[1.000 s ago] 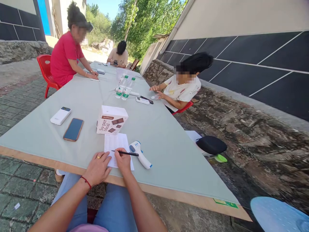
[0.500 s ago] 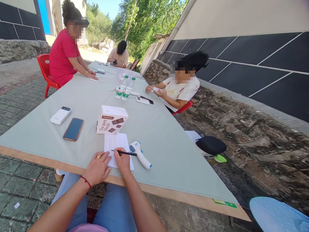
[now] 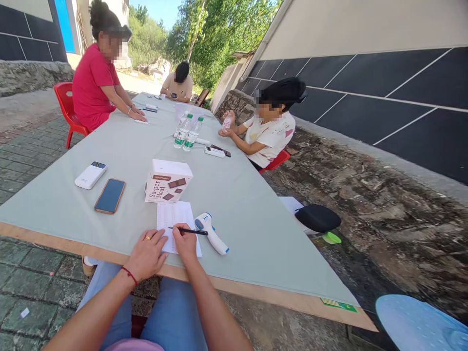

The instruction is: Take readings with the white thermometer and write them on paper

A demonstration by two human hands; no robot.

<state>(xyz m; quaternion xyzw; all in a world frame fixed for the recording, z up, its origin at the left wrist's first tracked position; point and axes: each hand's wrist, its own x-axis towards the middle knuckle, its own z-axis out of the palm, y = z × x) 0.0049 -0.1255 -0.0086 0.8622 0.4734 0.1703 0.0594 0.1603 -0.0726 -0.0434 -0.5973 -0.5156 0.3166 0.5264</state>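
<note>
Near the table's front edge lies a sheet of paper [image 3: 174, 214] with rows of small writing, too fine to read. My right hand [image 3: 185, 243] is closed around a black pen [image 3: 190, 230], its tip over the sheet. Flat on the table, my left hand [image 3: 149, 253] rests with its fingertips on the paper's left edge. A white and blue infrared thermometer [image 3: 212, 235] lies just right of the paper. Behind the sheet stands a white box [image 3: 168, 180] printed "Super Meal".
To the left lie a phone [image 3: 110, 196] and a white power bank [image 3: 90, 175]. Two water bottles [image 3: 186, 134] stand farther back, near another power bank [image 3: 214, 152]. Three other people sit around the table [image 3: 256, 248]. A blue stool [image 3: 417, 321] is at lower right.
My hands, the pen and the paper keep their places. The person on the right has raised a small clear and pink item in their hands. The view has shifted slightly.
</note>
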